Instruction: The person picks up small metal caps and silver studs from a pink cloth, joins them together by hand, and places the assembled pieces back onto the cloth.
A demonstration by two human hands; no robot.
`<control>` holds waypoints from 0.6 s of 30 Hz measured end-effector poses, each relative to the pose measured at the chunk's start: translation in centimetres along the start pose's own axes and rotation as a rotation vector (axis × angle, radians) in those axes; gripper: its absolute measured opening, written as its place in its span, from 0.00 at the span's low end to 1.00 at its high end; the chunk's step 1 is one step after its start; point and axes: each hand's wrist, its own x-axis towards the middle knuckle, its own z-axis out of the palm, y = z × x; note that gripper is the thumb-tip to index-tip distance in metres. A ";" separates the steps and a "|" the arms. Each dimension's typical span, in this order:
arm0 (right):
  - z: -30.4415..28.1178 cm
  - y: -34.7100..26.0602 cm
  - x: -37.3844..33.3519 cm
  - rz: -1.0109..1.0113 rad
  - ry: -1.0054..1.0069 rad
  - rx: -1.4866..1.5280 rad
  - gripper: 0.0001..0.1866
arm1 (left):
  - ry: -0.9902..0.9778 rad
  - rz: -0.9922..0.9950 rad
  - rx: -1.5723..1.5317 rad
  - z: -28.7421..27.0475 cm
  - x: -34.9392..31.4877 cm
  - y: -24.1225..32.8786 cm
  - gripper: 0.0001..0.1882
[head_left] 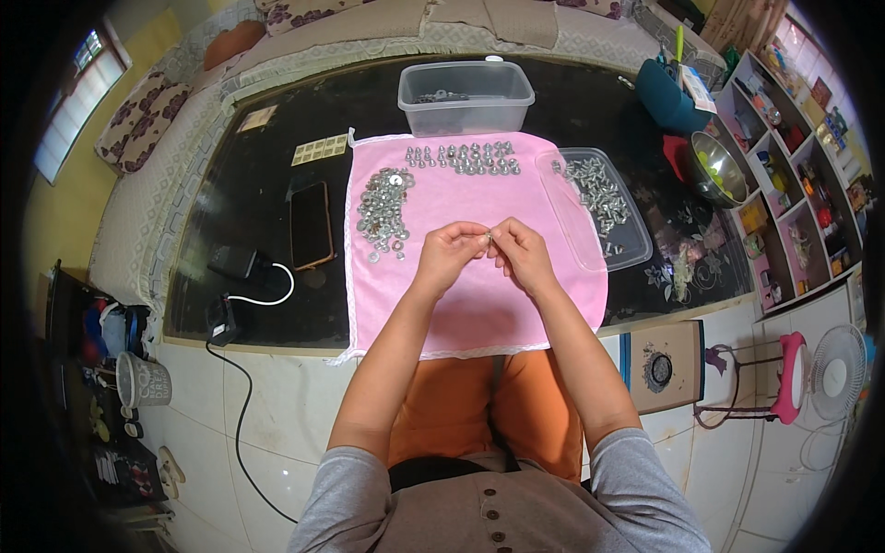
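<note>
Over the pink cloth (507,197), my left hand (450,250) and right hand (522,252) pinch a small metal piece (488,237); I should keep it straight.

A phone (312,226) lies on the black worktop (263,175) near a white cable (262,303). A steel bowl (726,155) sits beside crowded shelves (748,226); near the right rim stands what looks like a fan (835,376)

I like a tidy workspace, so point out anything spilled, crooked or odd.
Nothing looks broken, only slightly untidy: a few washers lie apart at the near end of the washer pile, and the clear tray of screws straddles the pink cloth's right edge.
</note>
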 end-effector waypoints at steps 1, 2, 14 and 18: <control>0.0 0.0 0.0 0.024 -0.020 -0.030 0.10 | 0.001 0.000 0.001 -0.1 0.0 0.0 0.08; 0.0 -0.1 0.0 0.048 -0.040 -0.060 0.10 | 0.007 -0.004 0.002 -0.1 0.0 -0.1 0.08; 0.0 0.3 0.1 0.008 -0.015 0.028 0.11 | 0.018 -0.018 -0.019 0.1 0.1 0.3 0.08; 0.0 0.1 0.0 0.001 -0.015 0.037 0.12 | 0.003 -0.013 -0.045 0.0 0.0 0.1 0.08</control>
